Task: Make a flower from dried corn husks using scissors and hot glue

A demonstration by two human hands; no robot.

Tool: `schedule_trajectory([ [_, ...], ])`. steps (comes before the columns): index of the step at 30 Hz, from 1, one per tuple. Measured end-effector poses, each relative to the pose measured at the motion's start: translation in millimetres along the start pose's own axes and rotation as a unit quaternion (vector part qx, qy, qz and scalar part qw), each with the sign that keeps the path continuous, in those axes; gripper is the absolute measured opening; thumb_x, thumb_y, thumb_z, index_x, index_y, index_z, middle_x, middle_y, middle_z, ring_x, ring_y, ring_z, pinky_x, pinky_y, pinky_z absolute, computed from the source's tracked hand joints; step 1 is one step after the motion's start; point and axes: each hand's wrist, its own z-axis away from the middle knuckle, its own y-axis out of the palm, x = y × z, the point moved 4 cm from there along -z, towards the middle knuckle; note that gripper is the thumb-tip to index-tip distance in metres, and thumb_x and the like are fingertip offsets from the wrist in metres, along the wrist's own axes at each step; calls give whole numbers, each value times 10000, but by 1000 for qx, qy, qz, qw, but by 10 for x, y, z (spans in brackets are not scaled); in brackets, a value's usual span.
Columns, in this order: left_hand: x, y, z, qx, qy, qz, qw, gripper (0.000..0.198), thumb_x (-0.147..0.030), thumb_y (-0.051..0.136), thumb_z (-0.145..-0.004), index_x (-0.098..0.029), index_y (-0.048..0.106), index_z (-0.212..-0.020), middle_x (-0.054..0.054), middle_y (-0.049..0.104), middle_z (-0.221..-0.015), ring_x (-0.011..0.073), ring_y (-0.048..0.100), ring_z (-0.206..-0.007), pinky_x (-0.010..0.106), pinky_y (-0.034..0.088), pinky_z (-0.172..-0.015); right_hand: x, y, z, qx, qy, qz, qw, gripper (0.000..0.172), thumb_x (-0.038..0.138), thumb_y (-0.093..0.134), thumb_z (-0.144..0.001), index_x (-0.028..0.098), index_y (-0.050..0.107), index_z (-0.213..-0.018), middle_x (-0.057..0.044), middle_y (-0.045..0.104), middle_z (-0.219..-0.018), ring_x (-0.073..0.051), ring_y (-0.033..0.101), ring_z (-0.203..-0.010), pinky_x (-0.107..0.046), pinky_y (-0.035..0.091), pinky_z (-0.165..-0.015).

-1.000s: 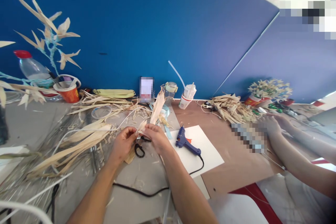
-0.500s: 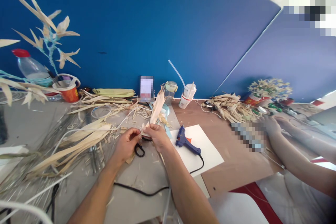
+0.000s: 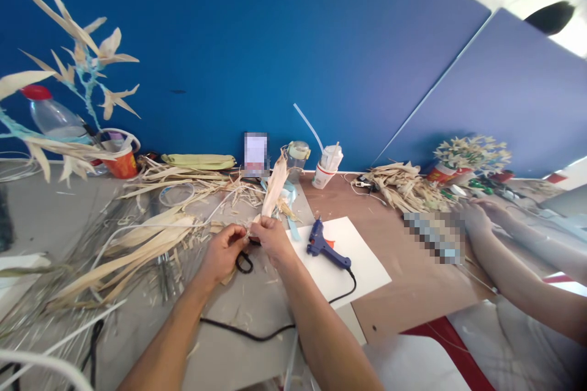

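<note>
My left hand (image 3: 224, 252) is closed in a pinch, its fingertips meeting those of my right hand (image 3: 271, 239). Between them is a small, pale piece of corn husk, mostly covered by the fingers. A broad, dry corn husk (image 3: 275, 186) rises just behind my right fingers; whether it joins the pinched piece I cannot tell. Scissors (image 3: 244, 263) with black handles lie under the hands, their blades hidden. Right of my right hand, a blue glue gun (image 3: 326, 245) rests on a white sheet (image 3: 367, 275).
Loose corn husks (image 3: 137, 241) and thin wires spread over the left side. A red paper cup (image 3: 123, 165) stands by a husk-flower branch (image 3: 89, 76). Along the blue partition are a phone (image 3: 255, 154), a lidded jar (image 3: 298, 156) and a white cup (image 3: 324, 174). A co-worker's arms (image 3: 513, 263) reach in at right.
My right hand has shifted slightly, its fingers bunched closer at the pinch. My left hand stays nearly in place. The husk branch at the far left has swung a little.
</note>
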Motion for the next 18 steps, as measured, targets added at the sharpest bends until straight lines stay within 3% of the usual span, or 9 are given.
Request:
schedule_trajectory([
  [7, -56, -59, -31, -58, -31, 53, 996, 246, -357, 742, -624, -190, 593, -727, -30, 572, -646, 142, 515, -602, 259, 412, -594, 77, 54, 77, 40, 51, -107, 992, 302, 427, 761, -593, 167, 608, -615, 20, 597, -572, -91, 510, -500, -234, 423, -538],
  [11, -113, -158, -50, -112, -17, 78, 990, 275, -335, 773, -593, -181, 609, -752, -30, 590, -684, 135, 521, -655, 254, 415, -650, 153, -3, 70, 16, 30, -143, 989, 367, 485, 760, -597, 154, 661, -721, 5, 633, -653, -98, 574, -543, -227, 455, -565],
  [18, -91, -259, -78, -163, -9, 136, 977, 297, -311, 795, -559, -173, 641, -772, -20, 614, -699, 132, 533, -655, 260, 415, -650, 228, -121, -2, -54, -78, 7, 995, 264, 417, 678, -645, 165, 616, -692, 41, 568, -600, -84, 503, -504, -223, 429, -531],
])
